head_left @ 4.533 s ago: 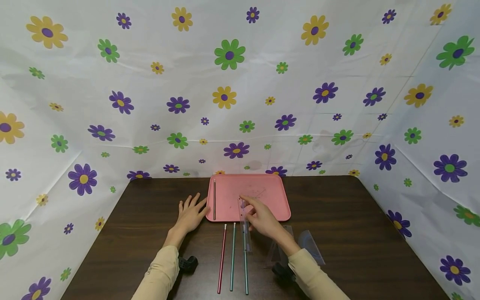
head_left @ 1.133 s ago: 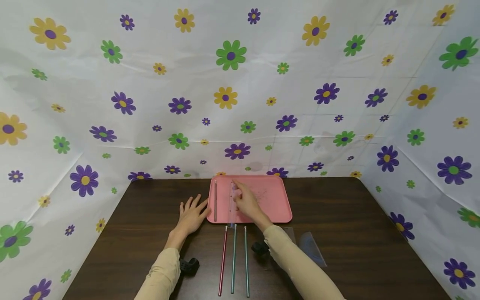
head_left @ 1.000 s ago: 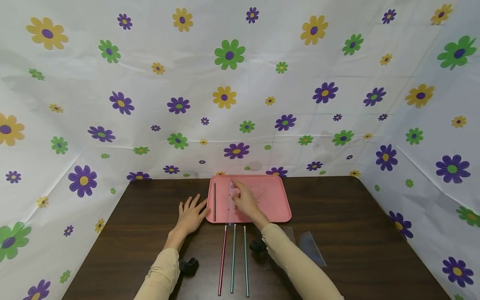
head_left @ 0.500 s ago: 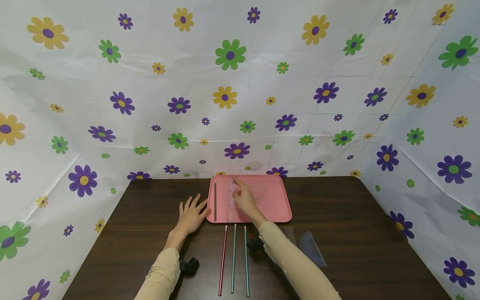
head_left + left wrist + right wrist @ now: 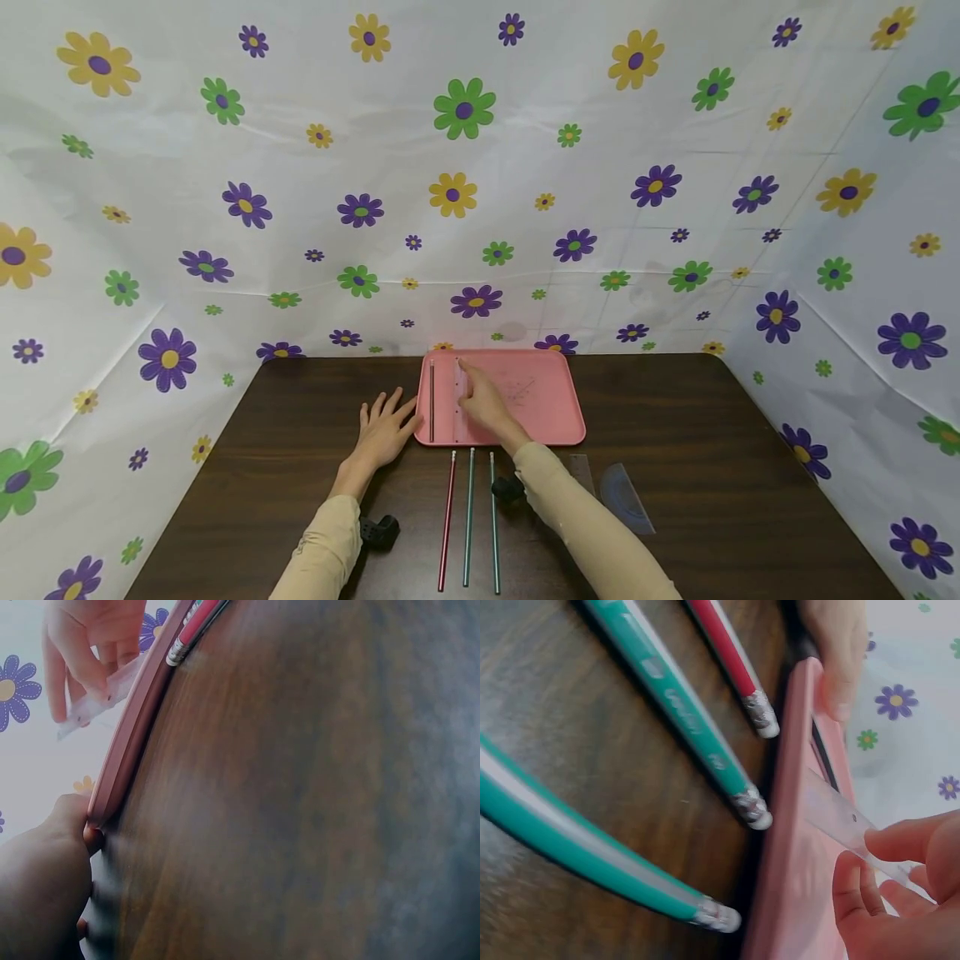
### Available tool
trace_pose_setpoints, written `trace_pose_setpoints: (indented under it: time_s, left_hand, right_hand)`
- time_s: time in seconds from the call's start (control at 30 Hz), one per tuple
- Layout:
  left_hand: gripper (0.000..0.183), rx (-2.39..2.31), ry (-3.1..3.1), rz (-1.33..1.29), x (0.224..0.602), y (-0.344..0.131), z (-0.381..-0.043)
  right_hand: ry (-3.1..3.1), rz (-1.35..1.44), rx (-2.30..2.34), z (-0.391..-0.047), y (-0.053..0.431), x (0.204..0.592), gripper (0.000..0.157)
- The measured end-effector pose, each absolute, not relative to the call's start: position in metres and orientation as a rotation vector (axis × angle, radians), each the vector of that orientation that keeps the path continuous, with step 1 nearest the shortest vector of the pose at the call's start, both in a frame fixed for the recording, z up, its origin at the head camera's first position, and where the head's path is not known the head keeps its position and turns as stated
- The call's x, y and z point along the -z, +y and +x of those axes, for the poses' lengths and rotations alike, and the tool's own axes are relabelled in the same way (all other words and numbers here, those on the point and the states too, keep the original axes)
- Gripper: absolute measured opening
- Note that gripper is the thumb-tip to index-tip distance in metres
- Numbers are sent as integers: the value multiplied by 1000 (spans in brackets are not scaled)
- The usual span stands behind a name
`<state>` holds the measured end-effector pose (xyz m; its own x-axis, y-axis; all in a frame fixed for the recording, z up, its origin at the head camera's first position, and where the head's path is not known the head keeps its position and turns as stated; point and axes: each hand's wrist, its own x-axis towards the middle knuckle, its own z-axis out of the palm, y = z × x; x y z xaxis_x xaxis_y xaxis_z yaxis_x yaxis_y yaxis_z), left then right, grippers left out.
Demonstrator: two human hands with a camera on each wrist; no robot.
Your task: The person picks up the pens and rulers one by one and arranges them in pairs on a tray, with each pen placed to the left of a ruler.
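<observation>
The right hand [image 5: 486, 407] pinches a clear ruler [image 5: 460, 423], long axis running near-to-far over the pink tray [image 5: 558, 421]; the left hand [image 5: 382, 435], fingers spread, touches the tray's rim.

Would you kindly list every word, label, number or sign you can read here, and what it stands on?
No text can be read with certainty.
Middle green pencil: lettering and a short mark, too blurred to read.
Clear ruler: no legible numbers.
Protractor: any markings are too small to read.
Pink tray: dark marks, no readable letters.
</observation>
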<state>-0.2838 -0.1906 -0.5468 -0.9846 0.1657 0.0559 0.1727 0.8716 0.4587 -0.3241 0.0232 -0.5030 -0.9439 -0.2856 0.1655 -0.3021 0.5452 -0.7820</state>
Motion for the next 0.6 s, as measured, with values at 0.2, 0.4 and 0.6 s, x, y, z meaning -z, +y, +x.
trace_pose_setpoints:
  time_s: [0.2, 0.4, 0.6]
  left_hand:
    - [57, 737, -3038, -263, 546, -191, -284]
    - [57, 724, -3036, -265, 547, -190, -284]
    - [57, 728, -3035, -263, 545, -190, -284]
  right_hand:
    - [-2824, 578, -1230, -320, 19, 516, 70]
    - [-2798, 659, -1087, -315, 15, 522, 41]
    - [-2737, 755, -806, -311, 10, 522, 17]
